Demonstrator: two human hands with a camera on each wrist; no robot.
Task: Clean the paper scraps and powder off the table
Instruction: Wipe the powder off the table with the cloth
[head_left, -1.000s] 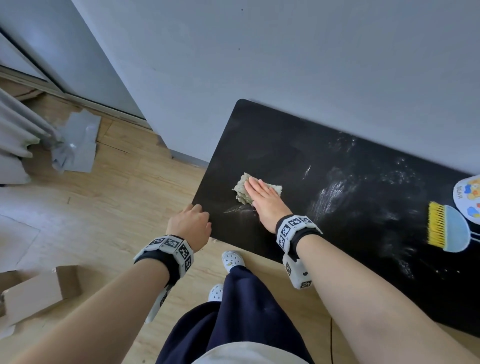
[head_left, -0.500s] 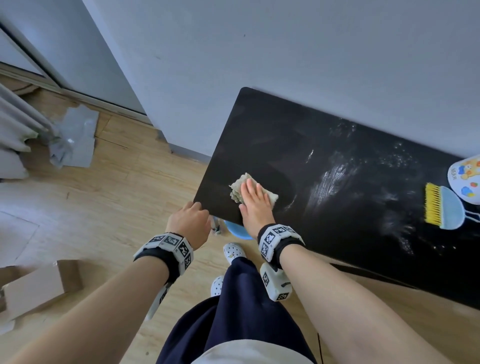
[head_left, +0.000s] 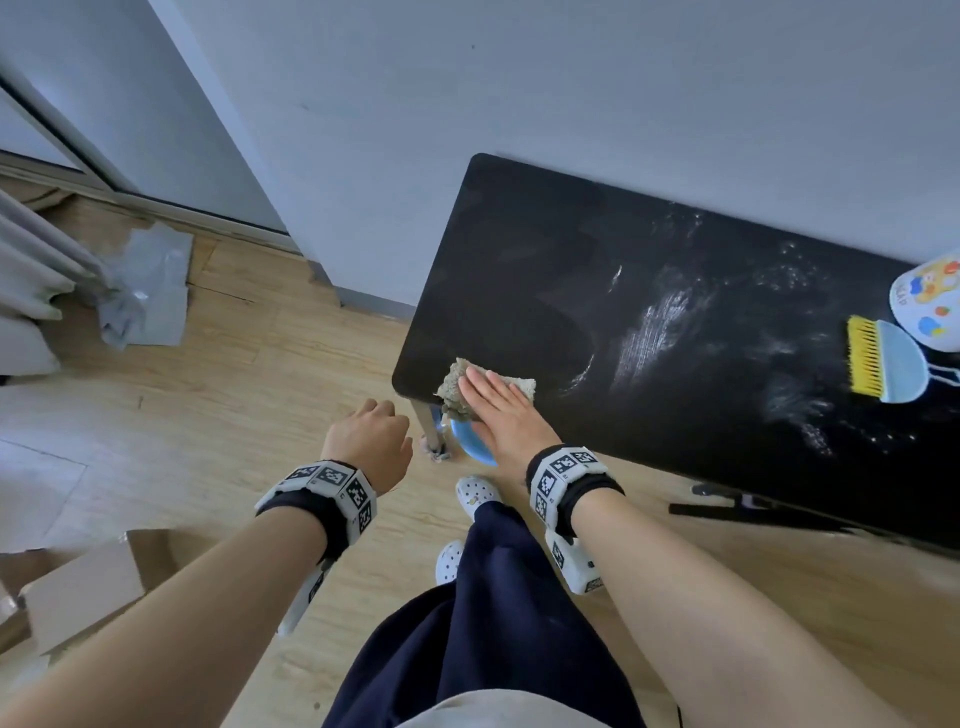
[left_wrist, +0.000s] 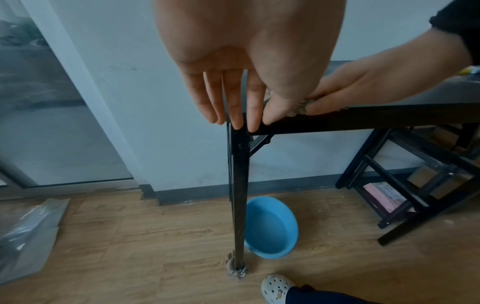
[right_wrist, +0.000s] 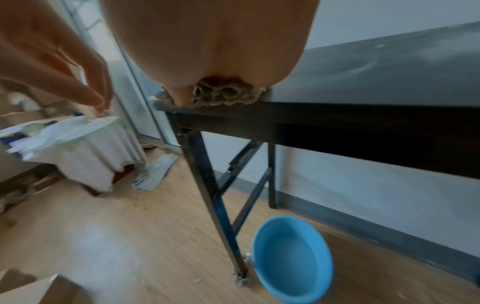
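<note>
My right hand (head_left: 493, 400) lies flat, fingers straight, pressing a crumpled beige cloth (head_left: 452, 387) onto the near-left corner of the black table (head_left: 545, 270). The cloth (right_wrist: 226, 94) overhangs the front edge a little. White powder (head_left: 649, 332) is smeared in streaks across the middle and right of the tabletop. My left hand (head_left: 371, 436) hovers just off the table's corner; in the left wrist view its fingers (left_wrist: 233, 107) point straight down beside the table leg and hold nothing.
A yellow-bristled blue brush (head_left: 878, 361) and a cartoon-printed dustpan (head_left: 930, 296) lie at the table's right end. A blue basin (head_left: 470, 441) sits on the floor under the corner. A cardboard box (head_left: 83, 587) and grey plastic sheet (head_left: 145, 291) lie on the floor to the left.
My right hand has dragged the cloth toward me and left, from the tabletop's inner part to its near-left corner edge. The left hand has stayed beside the corner.
</note>
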